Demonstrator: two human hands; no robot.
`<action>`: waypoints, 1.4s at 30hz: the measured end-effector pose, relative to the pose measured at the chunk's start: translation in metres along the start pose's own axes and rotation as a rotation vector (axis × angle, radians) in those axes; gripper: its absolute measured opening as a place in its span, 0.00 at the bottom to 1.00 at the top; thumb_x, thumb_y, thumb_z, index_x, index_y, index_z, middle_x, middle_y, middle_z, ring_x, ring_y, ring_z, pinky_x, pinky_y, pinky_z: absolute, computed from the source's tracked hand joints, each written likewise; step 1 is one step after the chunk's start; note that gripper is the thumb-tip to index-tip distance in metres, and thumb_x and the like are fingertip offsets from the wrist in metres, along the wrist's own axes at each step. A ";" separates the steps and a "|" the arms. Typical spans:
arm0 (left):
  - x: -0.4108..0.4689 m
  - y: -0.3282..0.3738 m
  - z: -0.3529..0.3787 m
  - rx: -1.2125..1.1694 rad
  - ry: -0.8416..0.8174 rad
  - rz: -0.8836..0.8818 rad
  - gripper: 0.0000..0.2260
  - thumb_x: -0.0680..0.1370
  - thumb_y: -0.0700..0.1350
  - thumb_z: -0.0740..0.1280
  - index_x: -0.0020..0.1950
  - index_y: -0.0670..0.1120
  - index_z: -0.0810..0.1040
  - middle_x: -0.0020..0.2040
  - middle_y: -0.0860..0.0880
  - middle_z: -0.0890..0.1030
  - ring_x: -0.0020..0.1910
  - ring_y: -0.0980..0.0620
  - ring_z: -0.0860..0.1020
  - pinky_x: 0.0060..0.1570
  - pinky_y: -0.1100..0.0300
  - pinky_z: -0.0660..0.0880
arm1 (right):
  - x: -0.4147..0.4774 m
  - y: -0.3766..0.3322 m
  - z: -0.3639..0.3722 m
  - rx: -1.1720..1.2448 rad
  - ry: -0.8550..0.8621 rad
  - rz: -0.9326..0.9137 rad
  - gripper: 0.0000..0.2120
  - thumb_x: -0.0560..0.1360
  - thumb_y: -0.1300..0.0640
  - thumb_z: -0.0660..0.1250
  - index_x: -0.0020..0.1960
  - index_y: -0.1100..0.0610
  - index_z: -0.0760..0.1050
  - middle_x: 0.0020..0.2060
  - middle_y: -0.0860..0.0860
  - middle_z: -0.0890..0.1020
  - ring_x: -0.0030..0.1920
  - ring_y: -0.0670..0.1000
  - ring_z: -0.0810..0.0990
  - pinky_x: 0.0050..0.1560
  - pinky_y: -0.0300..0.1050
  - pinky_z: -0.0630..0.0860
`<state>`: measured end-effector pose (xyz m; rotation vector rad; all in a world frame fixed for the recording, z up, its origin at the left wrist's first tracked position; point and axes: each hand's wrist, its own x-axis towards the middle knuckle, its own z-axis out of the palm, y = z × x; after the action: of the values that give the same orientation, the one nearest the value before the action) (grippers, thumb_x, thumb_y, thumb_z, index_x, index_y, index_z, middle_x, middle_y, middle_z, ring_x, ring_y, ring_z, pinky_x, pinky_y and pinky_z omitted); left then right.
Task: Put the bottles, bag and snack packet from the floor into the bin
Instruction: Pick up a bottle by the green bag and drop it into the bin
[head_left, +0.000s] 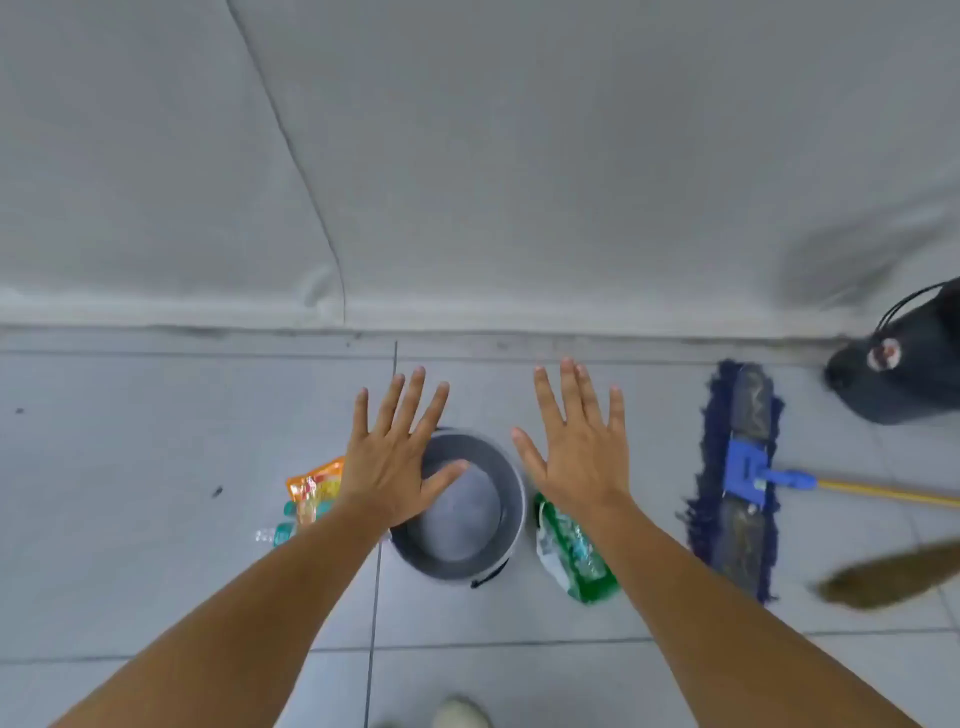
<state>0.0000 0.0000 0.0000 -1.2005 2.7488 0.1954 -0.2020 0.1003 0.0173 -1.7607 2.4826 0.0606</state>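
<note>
My hands: left hand (393, 457) and right hand (582, 457) spread flat, holding nothing.
Bin (511, 512): looks empty.
Left to do: snack packet (314, 486), bottles (278, 532), green bag (574, 556) lie on floor (156, 519).

Light is even, soft and cool, with no glare. The hands (483, 457) cast only faint shadows on the floor (130, 519). The whole picture is slightly soft; far right of the hands, a brown shape (893, 577) is smeared (motion blur). Wide-angle distortion bends the wall seam (296, 156) above them.
</note>
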 end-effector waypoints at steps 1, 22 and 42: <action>-0.001 -0.004 0.023 0.013 -0.045 -0.013 0.40 0.74 0.73 0.41 0.79 0.52 0.41 0.81 0.45 0.47 0.80 0.41 0.52 0.75 0.37 0.48 | -0.002 -0.002 0.022 -0.006 -0.023 0.009 0.35 0.78 0.34 0.41 0.77 0.50 0.32 0.78 0.56 0.42 0.78 0.55 0.43 0.74 0.62 0.40; -0.003 -0.044 0.255 -0.089 -0.065 0.033 0.52 0.71 0.77 0.48 0.79 0.40 0.40 0.81 0.39 0.44 0.80 0.44 0.42 0.78 0.51 0.41 | -0.024 0.006 0.287 0.759 0.321 0.344 0.27 0.80 0.48 0.54 0.74 0.62 0.61 0.76 0.63 0.57 0.76 0.58 0.56 0.74 0.38 0.51; -0.003 -0.043 0.256 -0.105 0.022 0.030 0.52 0.69 0.79 0.47 0.80 0.43 0.43 0.81 0.40 0.46 0.80 0.44 0.43 0.76 0.52 0.42 | -0.069 0.077 0.393 0.453 -0.368 0.843 0.42 0.70 0.57 0.76 0.75 0.60 0.54 0.65 0.65 0.71 0.65 0.67 0.68 0.64 0.62 0.70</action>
<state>0.0525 0.0175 -0.2540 -1.1927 2.8085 0.3360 -0.2303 0.2256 -0.3683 -0.4260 2.4876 -0.1003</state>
